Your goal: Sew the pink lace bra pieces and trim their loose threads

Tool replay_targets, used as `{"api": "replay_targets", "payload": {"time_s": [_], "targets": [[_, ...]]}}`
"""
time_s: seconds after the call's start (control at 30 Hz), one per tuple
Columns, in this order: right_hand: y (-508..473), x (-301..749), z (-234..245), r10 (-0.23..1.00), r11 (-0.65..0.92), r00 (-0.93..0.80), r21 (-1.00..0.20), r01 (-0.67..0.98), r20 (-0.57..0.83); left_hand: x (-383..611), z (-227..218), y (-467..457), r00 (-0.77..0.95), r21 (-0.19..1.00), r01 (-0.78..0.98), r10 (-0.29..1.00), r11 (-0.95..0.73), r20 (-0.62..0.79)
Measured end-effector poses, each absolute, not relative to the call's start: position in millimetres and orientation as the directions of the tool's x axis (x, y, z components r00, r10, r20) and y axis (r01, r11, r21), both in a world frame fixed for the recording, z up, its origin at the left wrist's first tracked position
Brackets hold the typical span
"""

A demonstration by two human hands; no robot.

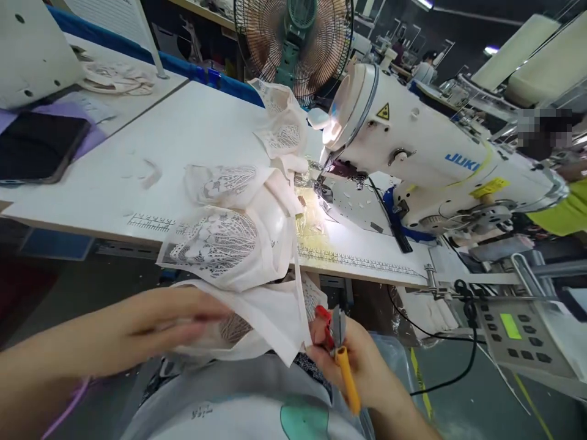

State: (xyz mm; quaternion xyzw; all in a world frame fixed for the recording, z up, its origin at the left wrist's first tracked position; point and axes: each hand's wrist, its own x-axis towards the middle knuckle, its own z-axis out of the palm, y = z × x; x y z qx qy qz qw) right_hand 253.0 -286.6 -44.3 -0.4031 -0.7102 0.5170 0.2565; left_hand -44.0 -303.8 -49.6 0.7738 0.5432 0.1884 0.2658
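Observation:
A chain of white lace bra pieces runs over the table's front edge and down onto my lap. My left hand lies at the lowest bra piece, its fingers stretched out and slightly blurred, thumb apart below them. In my right hand are thread snips with an orange handle, a red part and grey blades pointing up. Thumb and fingertips of that hand also pinch the right edge of the lowest piece, beside a narrow white strip.
A white JUKI sewing machine stands at the right, its lamp lit over the needle area. Behind the table is a fan. A black phone lies at the left. A control panel hangs at lower right. Other people sit farther back.

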Motion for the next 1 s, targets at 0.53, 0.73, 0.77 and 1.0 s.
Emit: {"api": "replay_targets", "payload": {"time_s": [0.53,0.73,0.77,1.0], "targets": [[-301.5,266.1,-64.8,0.853,0.045,-0.515,-0.972,0.232,-0.083,35.9,-78.5,-231.8,0.735,0.696,0.192,0.368,0.692,-0.569],[-285.5,265.3,-52.1,0.740,0.090,-0.668,-0.973,0.214,-0.078,40.3,-89.4,-235.9,0.784,0.715,0.161,0.351,0.681,-0.512],[-278.7,268.7,-48.8,0.716,0.084,-0.691,-0.970,0.230,-0.102,40.6,-88.5,-237.6,0.764,0.755,0.164,0.402,0.635,-0.504],[-216.2,305.6,-35.6,0.506,0.291,-0.724,-0.697,0.655,-0.469,42.1,-80.0,-260.6,0.546,0.937,0.278,0.768,0.212,-0.335]]}}
